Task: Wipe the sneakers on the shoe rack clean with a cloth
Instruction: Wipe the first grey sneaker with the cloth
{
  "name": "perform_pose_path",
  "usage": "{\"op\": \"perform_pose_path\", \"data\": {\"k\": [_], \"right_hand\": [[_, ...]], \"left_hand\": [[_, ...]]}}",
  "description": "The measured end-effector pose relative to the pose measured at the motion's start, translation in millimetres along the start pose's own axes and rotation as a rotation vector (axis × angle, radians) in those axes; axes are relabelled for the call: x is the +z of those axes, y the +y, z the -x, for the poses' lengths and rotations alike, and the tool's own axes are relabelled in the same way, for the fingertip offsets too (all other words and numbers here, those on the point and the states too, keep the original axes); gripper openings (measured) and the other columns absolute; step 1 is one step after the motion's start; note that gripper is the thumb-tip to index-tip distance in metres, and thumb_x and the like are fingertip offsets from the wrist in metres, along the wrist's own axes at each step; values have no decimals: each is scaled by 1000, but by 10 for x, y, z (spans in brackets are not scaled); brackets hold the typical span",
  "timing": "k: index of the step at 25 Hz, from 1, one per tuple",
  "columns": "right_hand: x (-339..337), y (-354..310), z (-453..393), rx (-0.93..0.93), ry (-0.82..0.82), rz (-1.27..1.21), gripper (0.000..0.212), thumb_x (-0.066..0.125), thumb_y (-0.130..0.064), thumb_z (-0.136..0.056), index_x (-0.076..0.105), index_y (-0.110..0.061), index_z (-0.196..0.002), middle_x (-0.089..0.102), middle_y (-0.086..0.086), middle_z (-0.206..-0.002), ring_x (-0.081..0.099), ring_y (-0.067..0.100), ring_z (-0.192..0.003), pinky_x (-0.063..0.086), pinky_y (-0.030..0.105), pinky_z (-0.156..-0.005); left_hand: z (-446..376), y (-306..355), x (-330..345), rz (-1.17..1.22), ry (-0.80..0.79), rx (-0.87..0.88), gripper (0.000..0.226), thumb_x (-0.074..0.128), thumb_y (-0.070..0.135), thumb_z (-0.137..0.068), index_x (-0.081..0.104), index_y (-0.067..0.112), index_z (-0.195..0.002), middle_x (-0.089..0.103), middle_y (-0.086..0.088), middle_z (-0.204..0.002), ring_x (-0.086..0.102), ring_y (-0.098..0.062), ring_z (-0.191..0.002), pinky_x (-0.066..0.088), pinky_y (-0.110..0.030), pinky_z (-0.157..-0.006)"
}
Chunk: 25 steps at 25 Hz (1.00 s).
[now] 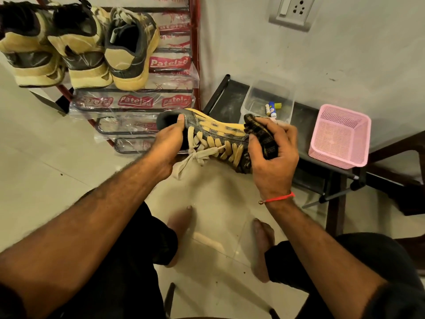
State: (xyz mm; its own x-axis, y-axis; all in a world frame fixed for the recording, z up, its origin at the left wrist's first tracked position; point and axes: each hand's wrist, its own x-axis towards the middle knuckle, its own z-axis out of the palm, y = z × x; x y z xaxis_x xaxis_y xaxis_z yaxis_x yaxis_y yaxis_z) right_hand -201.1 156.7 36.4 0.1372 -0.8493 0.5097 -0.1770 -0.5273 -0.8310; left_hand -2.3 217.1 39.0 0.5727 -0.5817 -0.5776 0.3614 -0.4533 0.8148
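A grey and yellow sneaker with cream laces is held in the air above the floor, lying on its side with its toe to the right. My left hand grips its heel end, thumb at the dark collar. My right hand holds a dark checked cloth bunched against the sneaker's toe. Three more yellow and grey sneakers stand heel-out on the top shelf of the red shoe rack at the upper left.
The rack's lower shelves are wrapped in printed plastic. A low black shelf against the wall carries a clear plastic box with small items and a pink mesh basket. My bare feet rest on the tiled floor below.
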Motion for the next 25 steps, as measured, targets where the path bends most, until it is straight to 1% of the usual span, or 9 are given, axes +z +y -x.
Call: {"op": "perform_pose_path", "data": {"k": [2,4,5,8,11,13,18,22,25], "right_hand": [[16,21,-29,4,55,-14,33,70,-1,-86,68,-7,-118,49,21,-114,56,13,-108,54,23,-95],[39,38,-25,6,74,-8,33,70,-1,-86,68,-6,-119,49,23,-114,56,15,-108,54,20,-94],[52,52,-23,13,79,1,33,70,-2,-86,68,-6,-118,49,23,-114,57,17,-108,55,21,-93],[54,135,-44,64,76,26,32,70,-6,-86,70,-7,-118,50,20,-116,59,20,-108,57,29,-93],[-5,200,-97,55,49,74,32,70,-9,-86,71,-8,-118,51,17,-113,56,12,-105,54,21,-93],[-43,230,-173,39,12,108,32,71,-10,-86,71,-9,-118,51,14,-111,54,9,-101,53,16,-92],[-194,327,-343,-92,-15,318,36,66,-24,-88,67,-21,-124,51,10,-117,59,23,-108,56,49,-89],[-147,269,-54,-283,-191,463,39,65,-20,-85,69,-18,-124,53,14,-121,60,27,-108,60,44,-82],[-243,421,-282,-184,-153,497,39,66,-16,-84,69,-16,-122,51,16,-122,60,28,-107,61,44,-81]], "left_hand": [[-11,-93,91,-292,67,130,60,31,73,-97,67,35,-128,43,-7,-158,42,-30,-143,36,-53,-117],[54,-131,145,-634,208,375,59,28,68,-101,66,34,-131,2,-3,-169,6,-36,-153,17,-60,-122],[107,-126,147,-774,284,499,57,30,65,-102,67,31,-127,3,-7,-167,4,-39,-150,17,-62,-120],[138,-153,128,-1010,348,708,56,34,58,-104,73,19,-101,49,-14,-130,38,-37,-126,35,-55,-107],[99,-138,119,-780,132,630,70,41,62,-101,65,4,-72,66,-17,-75,61,-24,-74,51,-41,-71],[106,-118,146,-708,85,629,67,52,62,-96,67,1,-72,65,-15,-65,54,-19,-56,48,-35,-55],[81,-159,201,-467,134,813,53,58,40,-101,50,3,-64,49,-3,-59,40,-13,-56,40,-32,-53],[-32,-167,119,-301,192,786,64,54,56,-93,59,-5,-76,61,-21,-68,52,-29,-58,51,-48,-55],[-11,-182,128,-267,225,838,67,54,58,-90,59,-7,-76,62,-26,-69,53,-35,-58,51,-53,-55]]}}
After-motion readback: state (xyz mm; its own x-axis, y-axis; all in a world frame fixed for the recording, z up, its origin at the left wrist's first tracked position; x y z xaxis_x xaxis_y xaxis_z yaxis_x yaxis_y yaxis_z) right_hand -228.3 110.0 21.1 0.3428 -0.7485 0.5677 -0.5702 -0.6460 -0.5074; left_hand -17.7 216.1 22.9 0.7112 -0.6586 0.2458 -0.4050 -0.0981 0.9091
